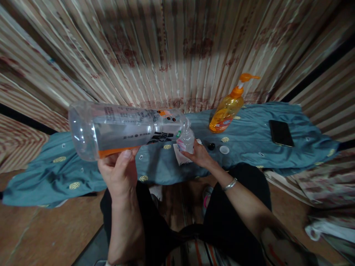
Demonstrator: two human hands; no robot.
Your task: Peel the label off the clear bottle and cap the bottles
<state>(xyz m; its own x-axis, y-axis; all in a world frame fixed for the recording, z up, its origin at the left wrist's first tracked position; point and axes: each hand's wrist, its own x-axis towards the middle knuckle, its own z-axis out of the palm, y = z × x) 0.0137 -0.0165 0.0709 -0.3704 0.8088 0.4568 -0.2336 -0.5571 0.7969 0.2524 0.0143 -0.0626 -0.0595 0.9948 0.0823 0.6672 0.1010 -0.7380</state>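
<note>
My left hand is wrapped round the underside of a large clear bottle with a printed label, held nearly level. Its neck points right and meets the mouth of a small clear bottle. My right hand, with a silver bangle at the wrist, holds that small bottle above a white tissue on the blue cloth. Just right of my right hand lie a black cap and a white cap.
An orange pump bottle stands behind the caps, part full of orange liquid. A black phone lies on the right of the cloth-covered table. A patterned curtain hangs close behind. My knees are under the front edge.
</note>
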